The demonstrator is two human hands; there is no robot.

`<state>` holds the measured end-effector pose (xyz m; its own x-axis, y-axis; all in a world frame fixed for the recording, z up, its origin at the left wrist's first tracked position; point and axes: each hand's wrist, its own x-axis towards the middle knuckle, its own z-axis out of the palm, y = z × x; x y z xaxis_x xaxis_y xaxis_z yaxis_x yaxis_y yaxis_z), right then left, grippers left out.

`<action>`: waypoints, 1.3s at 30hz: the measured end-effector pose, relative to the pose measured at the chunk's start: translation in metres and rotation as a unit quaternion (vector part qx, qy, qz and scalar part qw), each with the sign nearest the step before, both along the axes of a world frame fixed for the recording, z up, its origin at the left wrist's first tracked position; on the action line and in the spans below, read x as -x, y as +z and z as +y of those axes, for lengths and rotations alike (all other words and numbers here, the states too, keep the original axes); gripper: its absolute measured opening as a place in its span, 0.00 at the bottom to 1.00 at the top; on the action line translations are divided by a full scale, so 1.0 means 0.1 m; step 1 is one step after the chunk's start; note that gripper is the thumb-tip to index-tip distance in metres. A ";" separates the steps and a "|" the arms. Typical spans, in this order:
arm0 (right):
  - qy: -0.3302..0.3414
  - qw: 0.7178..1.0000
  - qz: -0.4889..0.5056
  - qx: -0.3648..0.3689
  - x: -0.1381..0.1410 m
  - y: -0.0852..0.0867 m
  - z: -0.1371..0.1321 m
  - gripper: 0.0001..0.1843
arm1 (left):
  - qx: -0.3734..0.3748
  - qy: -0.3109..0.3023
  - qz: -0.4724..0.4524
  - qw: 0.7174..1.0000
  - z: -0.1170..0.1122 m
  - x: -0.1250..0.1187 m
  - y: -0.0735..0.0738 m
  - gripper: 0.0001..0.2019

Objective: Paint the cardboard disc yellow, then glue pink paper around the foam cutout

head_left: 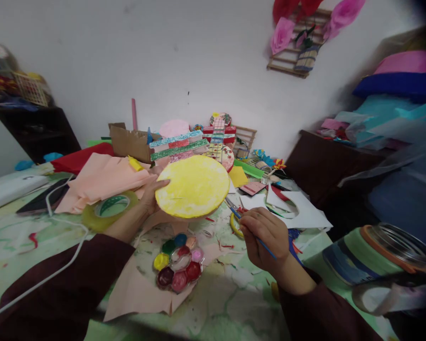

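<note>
A round disc painted yellow [193, 185] is held up above the table, its coat uneven with paler patches. My left hand [152, 193] grips its left edge, thumb on the painted face and fingers hidden behind. Between the closed fingers of my right hand [264, 234] is a thin blue paintbrush [266, 248], its bristle end pointing up and left, close to the disc's lower right edge. Below the disc a flower-shaped paint palette [181, 260] holds several colours, among them yellow, green, blue and reds. It rests on a piece of peach paper [135, 289].
A wide tape roll [110, 208] and peach crepe paper [99, 180] lie at left, with a white cable [67, 265] crossing. White cut paper [305, 208] and a large jar [372, 255] stand at right. Painted strips [179, 147] and a cardboard box [131, 142] are behind.
</note>
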<state>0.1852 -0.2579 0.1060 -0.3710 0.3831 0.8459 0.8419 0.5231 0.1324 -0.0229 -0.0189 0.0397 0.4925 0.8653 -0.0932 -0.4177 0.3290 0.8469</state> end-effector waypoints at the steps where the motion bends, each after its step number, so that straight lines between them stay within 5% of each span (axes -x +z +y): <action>1: 0.003 1.000 -0.001 -0.001 0.01 -0.01 0.01 0.08 | 0.000 0.004 -0.001 1.000 0.00 0.00 0.00 0.25; 25: 0.084 0.996 0.028 0.033 0.24 -0.04 -0.05 0.06 | 0.002 0.038 -0.006 0.999 -0.01 -0.03 -0.02 0.26; 32: 0.015 0.999 0.038 0.016 0.14 -0.02 -0.04 0.09 | -0.002 0.023 -0.015 1.000 -0.01 -0.03 -0.03 0.27; 39: 0.040 0.999 -0.016 -0.003 0.20 -0.10 0.01 0.07 | -0.002 0.008 -0.014 1.000 -0.01 -0.04 -0.02 0.27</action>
